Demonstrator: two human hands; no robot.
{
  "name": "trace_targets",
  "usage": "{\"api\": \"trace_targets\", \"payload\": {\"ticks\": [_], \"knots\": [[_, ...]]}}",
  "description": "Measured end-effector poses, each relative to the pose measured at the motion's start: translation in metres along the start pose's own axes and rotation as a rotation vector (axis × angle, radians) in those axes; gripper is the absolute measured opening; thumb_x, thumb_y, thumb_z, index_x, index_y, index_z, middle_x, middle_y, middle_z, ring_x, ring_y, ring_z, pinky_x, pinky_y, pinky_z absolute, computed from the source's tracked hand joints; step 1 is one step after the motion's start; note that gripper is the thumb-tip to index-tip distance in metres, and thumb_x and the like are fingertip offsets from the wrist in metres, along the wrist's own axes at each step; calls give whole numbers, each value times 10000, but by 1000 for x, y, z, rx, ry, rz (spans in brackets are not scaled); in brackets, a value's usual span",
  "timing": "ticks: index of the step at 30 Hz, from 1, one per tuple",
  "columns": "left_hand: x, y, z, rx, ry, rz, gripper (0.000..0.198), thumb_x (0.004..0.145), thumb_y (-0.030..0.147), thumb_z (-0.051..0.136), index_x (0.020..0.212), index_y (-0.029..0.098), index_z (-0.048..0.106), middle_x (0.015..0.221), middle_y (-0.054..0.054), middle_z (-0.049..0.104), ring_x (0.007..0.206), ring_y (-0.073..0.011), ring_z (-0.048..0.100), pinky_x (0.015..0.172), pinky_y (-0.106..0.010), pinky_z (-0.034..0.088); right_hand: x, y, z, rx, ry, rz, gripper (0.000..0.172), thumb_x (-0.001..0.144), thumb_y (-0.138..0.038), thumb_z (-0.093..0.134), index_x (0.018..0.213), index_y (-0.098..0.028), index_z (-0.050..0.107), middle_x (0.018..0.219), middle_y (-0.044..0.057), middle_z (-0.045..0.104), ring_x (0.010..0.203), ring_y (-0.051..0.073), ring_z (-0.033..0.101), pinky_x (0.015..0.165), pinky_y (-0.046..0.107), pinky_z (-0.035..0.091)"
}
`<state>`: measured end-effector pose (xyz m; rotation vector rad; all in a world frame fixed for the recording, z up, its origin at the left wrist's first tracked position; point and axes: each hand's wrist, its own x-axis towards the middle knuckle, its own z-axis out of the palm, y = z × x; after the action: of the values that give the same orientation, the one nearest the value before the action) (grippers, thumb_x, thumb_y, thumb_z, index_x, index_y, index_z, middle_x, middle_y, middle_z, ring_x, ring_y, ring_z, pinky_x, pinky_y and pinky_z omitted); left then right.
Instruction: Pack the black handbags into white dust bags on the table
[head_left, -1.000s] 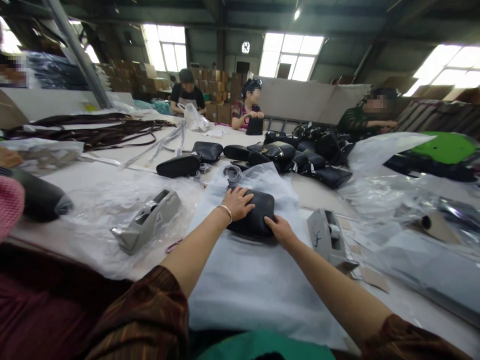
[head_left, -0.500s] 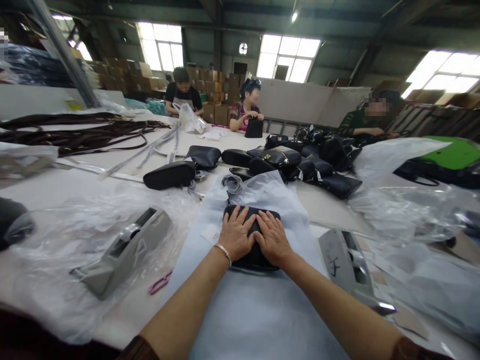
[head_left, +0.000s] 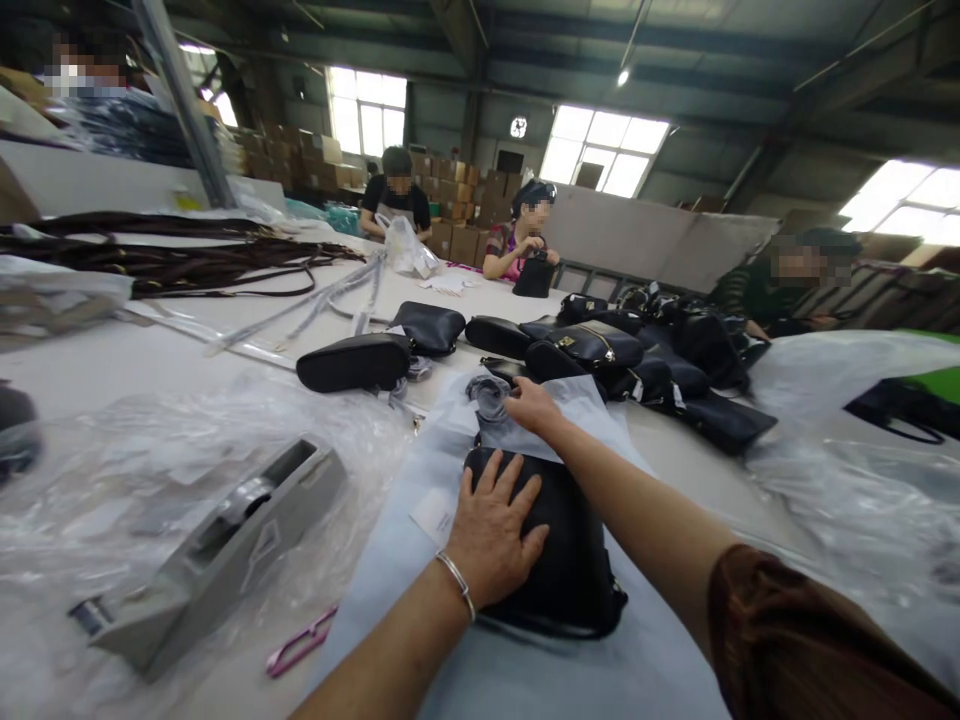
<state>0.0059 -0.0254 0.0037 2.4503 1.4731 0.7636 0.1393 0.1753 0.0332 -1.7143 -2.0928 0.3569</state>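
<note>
A black leather bag (head_left: 570, 560) lies on a pale blue-white wrapping sheet (head_left: 525, 680) on the table. My left hand (head_left: 491, 535) rests flat on the bag with fingers spread; a thin bracelet circles the wrist. My right hand (head_left: 529, 405) reaches past the bag's far edge and pinches the sheet's far end beside the grey wrapped strap (head_left: 487, 392).
A grey tape dispenser (head_left: 217, 555) sits on crumpled clear plastic at left, pink scissors (head_left: 300, 645) near it. Several black bags (head_left: 600, 350) are piled behind, one black pouch (head_left: 352, 362) apart. Brown straps (head_left: 172, 262) lie far left. Three people work at the table's far side.
My right hand left the bag and reached forward to the sheet's far end. The left hand stays pressed on the bag. The view has come closer to the table.
</note>
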Motion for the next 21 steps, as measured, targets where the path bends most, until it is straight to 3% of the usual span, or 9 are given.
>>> {"api": "trace_targets", "payload": {"ticks": [3, 6, 9, 11, 14, 17, 21], "knots": [[-1, -1, 0, -11, -5, 4, 619, 933, 540, 552, 1497, 292, 494, 1648, -91, 344, 1538, -383, 207, 1188, -705, 207, 9, -9, 21, 131, 35, 138, 368, 763, -395, 725, 1047, -164, 693, 1069, 169, 739, 1070, 348, 662, 934, 424, 484], [-1, -1, 0, -29, -7, -3, 618, 935, 547, 543, 1497, 295, 493, 1651, -90, 337, 1540, -381, 205, 1186, -709, 206, 20, -8, 27, 336, 106, 219, 184, 629, -257, 788, 774, -202, 689, 916, 129, 749, 1094, 348, 655, 923, 391, 499], [-1, -2, 0, -52, -2, -8, 632, 921, 545, 563, 1502, 309, 486, 1654, -82, 331, 1541, -388, 203, 1186, -711, 208, 37, -9, 23, 467, 126, 288, 152, 589, -134, 735, 585, -228, 617, 615, 63, 667, 920, 313, 701, 774, 349, 549], [-1, -3, 1, -65, -1, -6, 641, 914, 543, 572, 1508, 318, 478, 1655, -77, 328, 1540, -390, 205, 1188, -713, 208, 50, -14, 20, 538, 138, 318, 161, 593, -127, 730, 572, -227, 605, 483, 28, 571, 707, 281, 691, 616, 333, 548], [-2, -4, 1, -76, 1, -8, 643, 914, 541, 572, 1512, 327, 474, 1658, -68, 323, 1540, -388, 207, 1192, -715, 203, 69, -27, 15, 705, 184, 353, 149, 610, -138, 745, 659, -212, 626, 463, -1, 530, 499, 209, 601, 458, 301, 499], [-2, -4, 2, -79, 2, -16, 645, 920, 548, 560, 1520, 332, 462, 1663, -56, 310, 1544, -387, 197, 1189, -728, 199, 83, -40, 9, 882, 212, 381, 165, 668, -172, 735, 791, -201, 628, 536, -7, 569, 488, 168, 576, 430, 277, 504], [-2, -3, 2, -80, -6, -20, 644, 926, 567, 542, 1524, 343, 454, 1668, -40, 296, 1547, -382, 190, 1187, -740, 194, 94, -50, 4, 1017, 165, 371, 107, 771, -218, 657, 860, -186, 607, 602, -11, 603, 547, 135, 596, 503, 252, 541]]}}
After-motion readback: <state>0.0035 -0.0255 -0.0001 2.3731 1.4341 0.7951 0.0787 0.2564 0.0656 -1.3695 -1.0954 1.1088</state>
